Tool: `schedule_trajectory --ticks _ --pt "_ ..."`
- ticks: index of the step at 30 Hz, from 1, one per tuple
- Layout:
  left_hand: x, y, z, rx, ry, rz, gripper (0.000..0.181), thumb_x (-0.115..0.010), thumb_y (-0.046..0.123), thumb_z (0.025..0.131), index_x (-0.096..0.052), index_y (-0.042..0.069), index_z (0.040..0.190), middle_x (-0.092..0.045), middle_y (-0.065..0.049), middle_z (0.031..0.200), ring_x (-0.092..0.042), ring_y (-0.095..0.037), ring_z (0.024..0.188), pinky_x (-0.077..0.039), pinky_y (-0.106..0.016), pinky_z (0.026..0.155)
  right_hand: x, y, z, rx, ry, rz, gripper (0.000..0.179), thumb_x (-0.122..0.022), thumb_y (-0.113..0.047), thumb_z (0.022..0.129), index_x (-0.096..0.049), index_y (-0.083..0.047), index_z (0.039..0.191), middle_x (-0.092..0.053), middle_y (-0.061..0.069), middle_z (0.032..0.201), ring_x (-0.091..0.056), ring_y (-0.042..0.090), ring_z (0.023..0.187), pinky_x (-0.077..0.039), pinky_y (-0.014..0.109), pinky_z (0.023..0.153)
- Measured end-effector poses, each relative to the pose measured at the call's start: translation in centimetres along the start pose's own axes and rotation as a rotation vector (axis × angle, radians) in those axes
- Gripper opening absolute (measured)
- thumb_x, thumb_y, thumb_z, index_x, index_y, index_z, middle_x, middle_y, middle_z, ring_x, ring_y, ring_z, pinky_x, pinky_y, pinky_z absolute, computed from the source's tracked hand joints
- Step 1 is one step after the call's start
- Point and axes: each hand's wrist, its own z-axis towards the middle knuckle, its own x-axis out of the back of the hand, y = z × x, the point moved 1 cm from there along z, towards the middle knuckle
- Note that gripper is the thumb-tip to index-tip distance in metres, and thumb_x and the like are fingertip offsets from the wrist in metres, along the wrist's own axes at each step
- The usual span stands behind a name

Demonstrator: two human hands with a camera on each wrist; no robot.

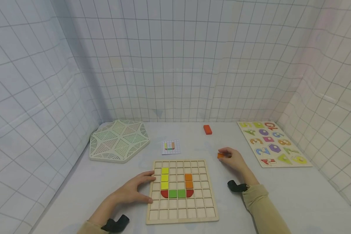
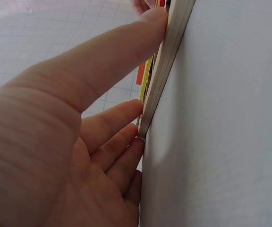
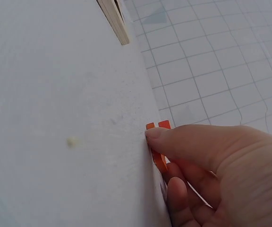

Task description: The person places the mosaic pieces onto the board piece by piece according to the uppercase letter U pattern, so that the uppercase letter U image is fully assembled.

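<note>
In the head view, a wooden grid board (image 1: 173, 213) holds three yellow tiles (image 1: 164, 177), two orange tiles (image 1: 188, 181), two green tiles (image 1: 177, 193) and two rounded red tiles (image 1: 164, 194), forming a U. My left hand (image 1: 130, 191) rests its thumb and fingertips against the board's left edge (image 2: 160, 78), fingers spread. Right of the board, my right hand (image 1: 233, 160) pinches an orange piece (image 1: 220, 155) close over the table, the thumb on its near face (image 3: 159, 159). Part of that piece is hidden by the fingers.
Behind the board lies a small card (image 1: 171, 147) printed with a coloured U shape. A red-orange block (image 1: 207, 129) sits farther back. At left is a white hexagonal patterned board (image 1: 120, 140); at right, a number-and-shape puzzle (image 1: 273, 144). Gridded cloth walls (image 1: 169, 65) enclose the table.
</note>
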Motion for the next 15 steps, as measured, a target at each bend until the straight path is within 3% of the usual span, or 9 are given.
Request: schedule_trajectory --ticks 15 --pt "0.00 -0.12 0.12 -0.021 -0.008 -0.031 0.071 -0.081 0.039 0.069 -0.054 0.016 0.130 -0.032 -0.006 0.149 -0.020 -0.038 0.138 -0.016 -0.061 0.108 -0.10 0.14 -0.09 -0.039 0.003 -0.023 0.028 -0.073 -0.012 0.081 -0.067 -0.004 0.107 -0.066 0.010 0.104 -0.058 0.025 0.097 -0.046 0.039 0.084"
